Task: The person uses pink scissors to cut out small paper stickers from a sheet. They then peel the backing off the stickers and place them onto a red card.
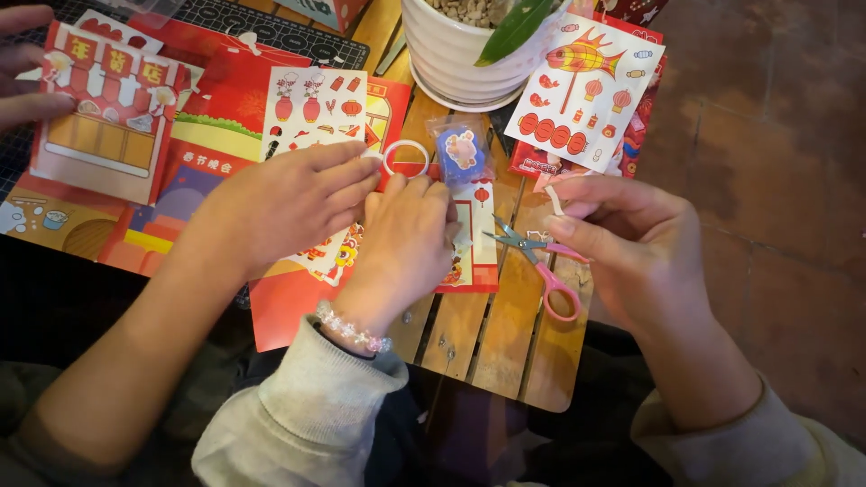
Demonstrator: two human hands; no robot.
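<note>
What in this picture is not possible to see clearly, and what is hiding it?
- Head view: the middle of the red printed sheet is covered by the left hand and another person's hand.
- Head view: the small pale piece pinched by the right hand is too small to identify.
- Head view: the white pot is cut off by the top edge.
</note>
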